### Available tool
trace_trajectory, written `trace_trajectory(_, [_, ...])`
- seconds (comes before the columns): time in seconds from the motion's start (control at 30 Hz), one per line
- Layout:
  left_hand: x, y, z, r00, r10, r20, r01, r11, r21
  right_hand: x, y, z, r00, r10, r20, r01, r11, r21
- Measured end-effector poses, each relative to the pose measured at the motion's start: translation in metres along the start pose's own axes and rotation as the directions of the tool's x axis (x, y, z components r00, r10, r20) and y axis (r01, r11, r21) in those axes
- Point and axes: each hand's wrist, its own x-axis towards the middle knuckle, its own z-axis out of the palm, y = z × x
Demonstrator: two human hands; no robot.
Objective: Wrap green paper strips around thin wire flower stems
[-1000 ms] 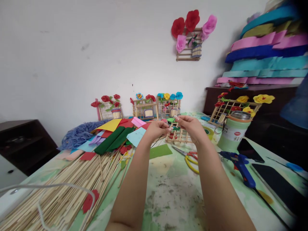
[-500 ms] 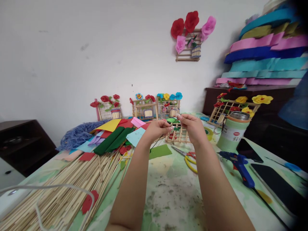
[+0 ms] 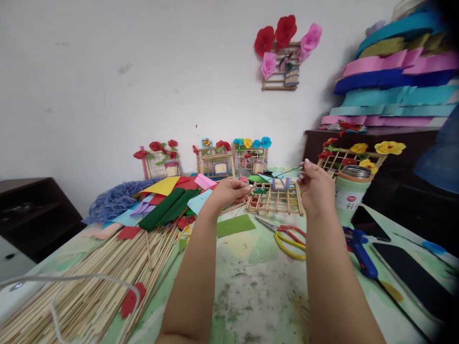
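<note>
Both my hands are raised above the table's middle. My left hand (image 3: pixel 229 190) is closed in a pinch, fingertips pointing right, on something too small to make out. My right hand (image 3: pixel 315 184) is also pinched shut and holds one end of a thin dark wire (image 3: pixel 287 171) that runs left toward the other hand. Below and between them a small wooden lattice frame (image 3: pixel 275 200) lies flat on the table, with a few red and green bits on it.
Bamboo sticks (image 3: pixel 93 282) are heaped at the left, beside coloured felt sheets (image 3: pixel 168 203) and blue yarn (image 3: pixel 114 198). Yellow scissors (image 3: pixel 289 236), a blue glue gun (image 3: pixel 360 251), a green jar (image 3: pixel 349 196) and dark phones (image 3: pixel 416 274) lie right. Finished flower frames (image 3: pixel 251 155) line the wall.
My right hand has moved right and slightly up, away from the left, drawing the thin wire out between them. The left hand stayed nearly in place.
</note>
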Motion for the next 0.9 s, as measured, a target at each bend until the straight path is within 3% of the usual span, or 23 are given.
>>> trace_trajectory(0.2, [-0.003,0.006,0.001,0.999,-0.023,0.030,0.023,1.000,-0.004,-0.004,-0.002,0.004,0.999,0.001,-0.032,0.001,0.998,0.061])
trace_trajectory(0.47, [-0.006,0.010,0.001,0.996,0.018,0.086,-0.019,1.000,0.010,-0.016,-0.008,0.014,0.988,0.070,0.139,-0.078,0.996,0.051])
trace_trajectory(0.9, [-0.006,0.010,0.002,0.997,0.005,0.080,-0.008,0.999,0.039,-0.015,-0.007,0.015,0.998,0.033,0.060,-0.038,0.996,0.084])
